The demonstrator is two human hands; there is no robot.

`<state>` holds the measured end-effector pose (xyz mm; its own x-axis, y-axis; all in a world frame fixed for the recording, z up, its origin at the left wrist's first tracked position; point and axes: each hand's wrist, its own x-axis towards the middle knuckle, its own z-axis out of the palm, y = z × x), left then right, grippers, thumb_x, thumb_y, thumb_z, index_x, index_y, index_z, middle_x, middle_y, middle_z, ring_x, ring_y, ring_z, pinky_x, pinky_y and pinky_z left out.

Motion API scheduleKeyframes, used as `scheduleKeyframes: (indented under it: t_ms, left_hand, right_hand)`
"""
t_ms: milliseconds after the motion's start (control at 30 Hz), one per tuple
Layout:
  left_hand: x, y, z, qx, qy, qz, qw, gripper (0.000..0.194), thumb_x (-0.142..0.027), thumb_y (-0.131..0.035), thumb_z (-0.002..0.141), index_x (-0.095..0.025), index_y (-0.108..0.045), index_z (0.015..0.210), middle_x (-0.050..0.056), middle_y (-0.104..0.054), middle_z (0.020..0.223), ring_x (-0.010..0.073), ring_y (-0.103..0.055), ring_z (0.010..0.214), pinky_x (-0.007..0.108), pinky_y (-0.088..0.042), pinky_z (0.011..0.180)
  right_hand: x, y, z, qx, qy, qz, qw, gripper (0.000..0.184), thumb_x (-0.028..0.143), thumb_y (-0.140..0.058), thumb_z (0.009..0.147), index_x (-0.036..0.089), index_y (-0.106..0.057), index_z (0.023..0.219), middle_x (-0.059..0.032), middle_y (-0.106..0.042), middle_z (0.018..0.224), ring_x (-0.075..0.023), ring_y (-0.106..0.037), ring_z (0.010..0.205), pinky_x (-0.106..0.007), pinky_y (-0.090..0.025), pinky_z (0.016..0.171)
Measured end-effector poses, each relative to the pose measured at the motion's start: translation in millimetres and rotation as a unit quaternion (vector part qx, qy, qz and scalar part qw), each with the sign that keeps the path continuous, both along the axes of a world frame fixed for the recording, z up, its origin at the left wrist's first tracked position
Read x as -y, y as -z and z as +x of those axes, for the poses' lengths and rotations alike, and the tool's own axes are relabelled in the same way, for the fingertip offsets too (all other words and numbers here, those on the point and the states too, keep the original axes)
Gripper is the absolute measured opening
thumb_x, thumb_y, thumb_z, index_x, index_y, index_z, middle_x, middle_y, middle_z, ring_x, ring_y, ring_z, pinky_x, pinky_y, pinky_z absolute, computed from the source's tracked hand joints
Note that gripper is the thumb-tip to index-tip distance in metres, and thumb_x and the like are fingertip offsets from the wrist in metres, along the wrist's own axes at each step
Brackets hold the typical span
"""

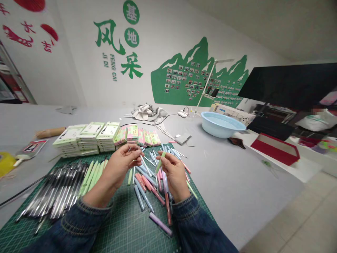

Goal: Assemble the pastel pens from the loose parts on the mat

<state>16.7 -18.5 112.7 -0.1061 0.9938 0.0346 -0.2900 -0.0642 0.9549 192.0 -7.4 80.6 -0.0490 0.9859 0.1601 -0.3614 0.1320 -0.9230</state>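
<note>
My left hand (122, 165) is closed in a pinch above the mat. A slim white pen refill (145, 165) slants down from its fingertips, partly over the pens beneath. Between finger and thumb, my right hand (175, 172) grips a light green pen barrel (160, 162), held tilted. Below both hands lies a loose pile of pink, blue and purple pen parts, including a purple barrel (160, 224) near the front. Left of my left wrist, several green pens (92, 175) lie side by side next to a row of clear pens with black parts (63, 189).
A green cutting mat (118, 225) covers the grey table. Behind it stand stacked white-green boxes (88, 131) and small pink-green boxes (133, 133). A glue tube (31, 149) and yellow tape dispenser (6, 163) lie left. A blue basin (221, 126) and red box (275, 147) are right.
</note>
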Motion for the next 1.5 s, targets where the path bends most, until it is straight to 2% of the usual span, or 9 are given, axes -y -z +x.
scheduleKeyframes:
  t_ms: [167,367,500,633,767,900,1100,1300,1500]
  left_hand:
    - [-3.5,-11.3,3.7,-0.015,0.002,0.023,1.0,0.022,-0.023,-0.074,0.073,-0.011,-0.065,0.089,0.003,-0.066,0.074,0.0084,-0.06,0.06,0.019,-0.054,0.059]
    - [-17.6,32.9,-7.4,0.161,0.074,-0.16,0.971,0.005,-0.002,-0.064,0.076,-0.005,-0.066,0.073,0.002,-0.058,0.064,0.0033,-0.051,0.049,0.01,-0.043,0.042]
    - [-21.9,59.8,-7.8,0.18,0.051,-0.169,0.968,0.012,-0.001,-0.06,0.079,-0.006,-0.064,0.068,0.0,-0.053,0.057,0.0014,-0.045,0.042,0.008,-0.038,0.037]
    - [-24.1,69.0,-6.2,0.168,0.0,-0.144,0.975,0.008,-0.002,-0.064,0.076,-0.008,-0.064,0.071,0.001,-0.059,0.062,0.0041,-0.053,0.048,0.011,-0.046,0.044]
    - [-23.6,59.5,-6.3,0.148,-0.041,-0.1,0.983,0.006,-0.015,-0.07,0.076,-0.011,-0.066,0.078,0.002,-0.064,0.072,0.0061,-0.058,0.057,0.014,-0.05,0.052]
    - [-18.0,35.6,-1.7,0.092,-0.063,0.03,0.993,0.018,-0.029,-0.073,0.073,-0.014,-0.067,0.081,0.001,-0.063,0.076,0.0061,-0.056,0.059,0.015,-0.048,0.052]
    - [-9.8,11.7,7.1,0.032,-0.098,0.158,0.982,0.015,-0.029,-0.069,0.077,-0.016,-0.067,0.084,0.001,-0.062,0.081,0.0082,-0.055,0.061,0.02,-0.048,0.055]
    - [-8.9,17.7,9.5,-0.069,-0.084,0.139,0.984,0.017,-0.033,-0.067,0.078,-0.017,-0.066,0.084,0.0,-0.061,0.071,0.0119,-0.056,0.06,0.025,-0.049,0.058]
    - [-9.5,22.9,9.6,-0.202,-0.017,0.098,0.974,0.018,-0.034,-0.068,0.076,-0.017,-0.068,0.075,-0.003,-0.054,0.059,0.0092,-0.045,0.051,0.021,-0.034,0.049]
  right_hand:
    - [0.6,4.7,-0.4,0.058,0.006,0.04,0.998,0.022,0.027,-0.068,0.078,0.018,-0.072,0.097,-0.0052,-0.074,0.088,-0.02,-0.064,0.088,-0.032,-0.044,0.083]
    - [2.0,15.1,-4.2,0.067,-0.019,0.005,0.998,0.019,0.024,-0.066,0.077,0.017,-0.071,0.093,-0.0047,-0.073,0.085,-0.02,-0.063,0.086,-0.033,-0.042,0.084]
    - [5.3,23.7,-8.0,0.092,-0.042,-0.001,0.995,0.015,0.023,-0.062,0.078,0.017,-0.07,0.089,-0.0028,-0.07,0.077,-0.0181,-0.061,0.08,-0.032,-0.041,0.083]
    - [9.6,26.3,-14.0,0.088,-0.071,-0.023,0.993,0.018,0.024,-0.061,0.077,0.016,-0.07,0.09,-0.0029,-0.068,0.076,-0.0173,-0.059,0.075,-0.032,-0.043,0.078]
    - [11.6,24.6,-18.8,0.093,-0.067,-0.019,0.993,0.018,0.022,-0.06,0.075,0.017,-0.07,0.089,-0.0033,-0.068,0.08,-0.0181,-0.06,0.077,-0.032,-0.044,0.078]
    - [9.4,27.0,-19.2,0.115,-0.041,0.002,0.993,0.018,0.021,-0.06,0.074,0.018,-0.072,0.088,-0.004,-0.069,0.086,-0.0205,-0.062,0.085,-0.035,-0.044,0.084]
    - [7.7,32.0,-17.8,0.133,-0.045,0.011,0.99,0.019,0.02,-0.06,0.075,0.019,-0.073,0.088,-0.0045,-0.071,0.087,-0.0217,-0.063,0.087,-0.037,-0.044,0.086]
    - [11.1,26.7,-18.3,0.107,-0.081,0.007,0.991,0.018,0.019,-0.061,0.076,0.018,-0.074,0.089,-0.0045,-0.072,0.088,-0.0199,-0.064,0.086,-0.034,-0.046,0.085]
    - [11.5,29.6,-18.7,-0.044,-0.164,-0.098,0.981,0.023,0.027,-0.073,0.07,0.015,-0.071,0.089,-0.0039,-0.07,0.074,-0.0143,-0.062,0.061,-0.026,-0.049,0.056]
